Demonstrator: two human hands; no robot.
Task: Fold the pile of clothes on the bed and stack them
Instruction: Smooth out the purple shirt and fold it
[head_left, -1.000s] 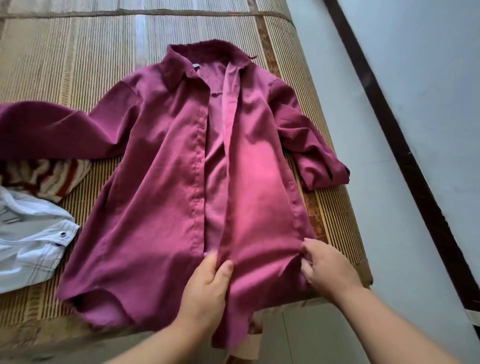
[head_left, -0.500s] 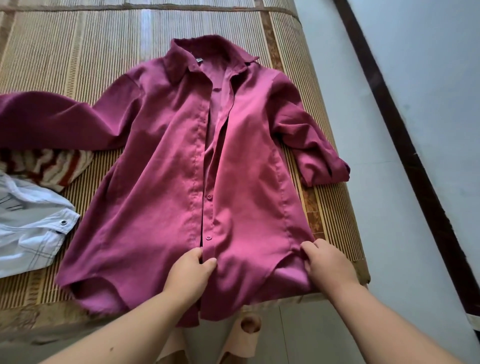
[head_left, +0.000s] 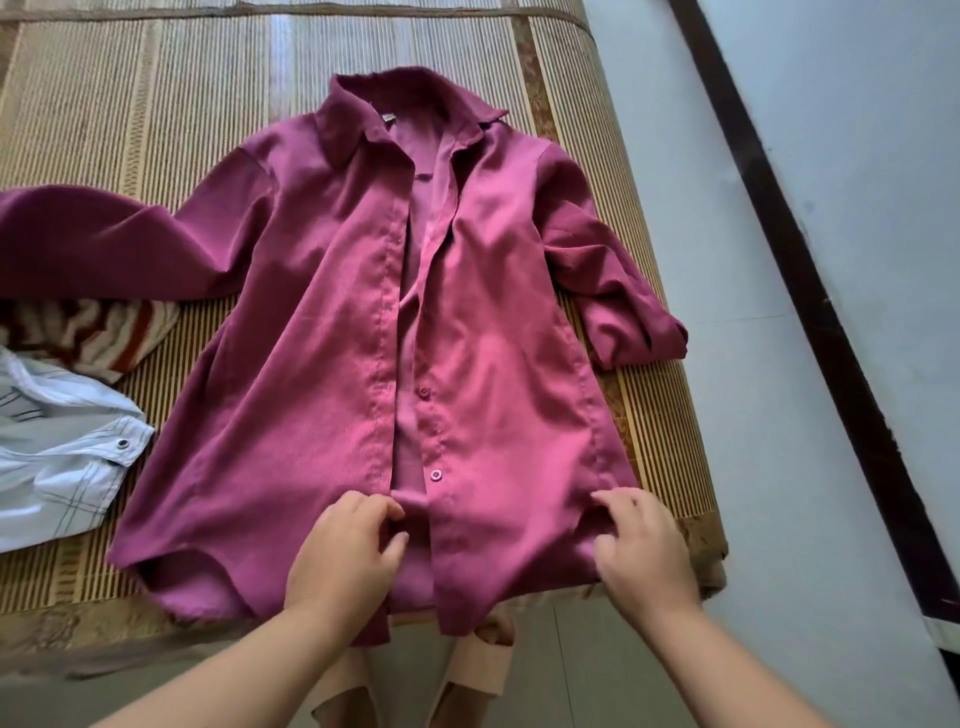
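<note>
A magenta shirt (head_left: 322, 374) lies front-up on the bed (head_left: 130, 104), which is covered with a striped woven mat; its collar points away from the person and its hem hangs slightly over the near edge. The front is unbuttoned, the two plackets lying a little apart with two buttons showing on the right panel. The left hand (head_left: 345, 558) rests on the hem at the centre opening, its grip pinching the edge of the left front panel between thumb and fingers. The right hand (head_left: 644, 551) sits at the hem's right corner, fingers curled down onto the cloth; whether that grip actually holds fabric or only presses on it I cannot tell. The shirt's right sleeve (head_left: 618, 291) lies bent near the bed's right edge. At the left edge, a striped garment (head_left: 98, 338) sits partly under the other sleeve, and a white garment (head_left: 57, 462) lies just beside it.
</note>
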